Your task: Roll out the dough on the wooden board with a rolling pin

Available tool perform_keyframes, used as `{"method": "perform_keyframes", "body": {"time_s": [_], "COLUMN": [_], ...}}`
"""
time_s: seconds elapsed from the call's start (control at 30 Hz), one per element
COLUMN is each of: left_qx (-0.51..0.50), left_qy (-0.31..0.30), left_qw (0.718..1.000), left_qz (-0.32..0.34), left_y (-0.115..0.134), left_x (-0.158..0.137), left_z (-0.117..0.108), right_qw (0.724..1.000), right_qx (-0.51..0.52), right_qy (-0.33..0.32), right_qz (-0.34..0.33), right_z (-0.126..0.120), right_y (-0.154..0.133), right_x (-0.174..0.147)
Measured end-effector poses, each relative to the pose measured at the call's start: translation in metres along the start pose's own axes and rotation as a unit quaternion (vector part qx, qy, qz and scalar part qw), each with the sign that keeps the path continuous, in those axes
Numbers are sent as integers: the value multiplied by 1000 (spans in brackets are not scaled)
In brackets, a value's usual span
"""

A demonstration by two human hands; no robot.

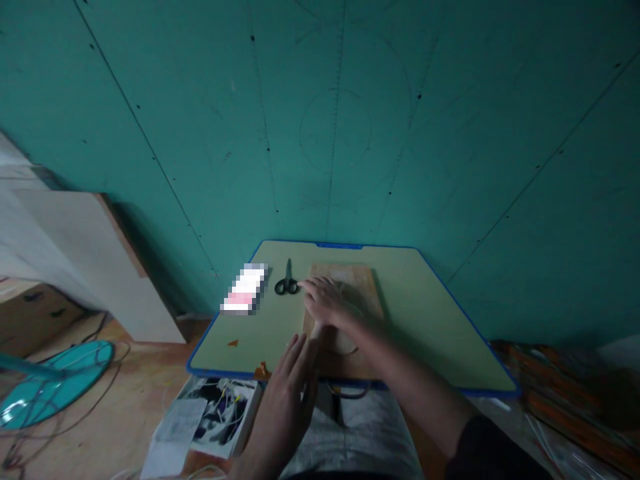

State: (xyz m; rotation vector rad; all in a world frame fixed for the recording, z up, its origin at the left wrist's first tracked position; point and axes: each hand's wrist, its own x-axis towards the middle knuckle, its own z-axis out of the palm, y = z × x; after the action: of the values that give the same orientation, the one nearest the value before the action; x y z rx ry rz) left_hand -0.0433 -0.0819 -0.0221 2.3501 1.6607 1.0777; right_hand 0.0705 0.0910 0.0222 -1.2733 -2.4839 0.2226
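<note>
My right hand (pixel 324 298) lies over a wooden board (pixel 367 280), its fingers stretched toward the left edge. Closer to me, my left hand (pixel 293 383) reaches up with straight fingers, its tips at the board's near left side. A short pale strip (pixel 317 328) shows between the left fingertips and the right wrist; I cannot tell what it is. Under the right forearm, a thin rounded outline is visible on the board, mostly covered by the arm. Black-handled scissors (pixel 287 285) lie just left of the right fingertips, pointing away from me.
The pale table (pixel 425 320) has a blue rim. A blurred-out white and pink rectangle (pixel 245 290) lies at its left. Orange scraps (pixel 262 370) sit near the front edge. Below is a box with cables (pixel 225 413). A green wall (pixel 340 133) stands behind.
</note>
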Motion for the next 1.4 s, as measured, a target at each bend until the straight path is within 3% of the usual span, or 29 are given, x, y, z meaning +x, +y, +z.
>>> {"method": "perform_keyframes", "body": {"time_s": [0.2, 0.37, 0.6, 0.8, 1.03, 1.4], "left_qx": [-47, -66, -32, -15, -32, -42], "left_qy": [-57, -56, 1, -2, 33, 15], "left_qw": [993, 987, 995, 998, 998, 999], "left_qz": [91, 134, 97, 62, 41, 25], "left_y": [41, 57, 44, 28, 18, 14], "left_x": [11, 15, -5, -20, -24, -24], "left_z": [10, 18, 24, 18, 13, 3], "right_qw": [999, 998, 996, 995, 997, 998], "right_qx": [27, 42, 18, 17, 17, 9], "right_qy": [7, 9, -70, -100, -79, -51], "right_qz": [-26, -38, -44, -23, 3, -27], "right_z": [-12, -12, -17, -14, -5, 5], "right_y": [45, 61, 31, 5, -13, -24], "right_x": [-51, -59, -31, -13, 0, 14]}}
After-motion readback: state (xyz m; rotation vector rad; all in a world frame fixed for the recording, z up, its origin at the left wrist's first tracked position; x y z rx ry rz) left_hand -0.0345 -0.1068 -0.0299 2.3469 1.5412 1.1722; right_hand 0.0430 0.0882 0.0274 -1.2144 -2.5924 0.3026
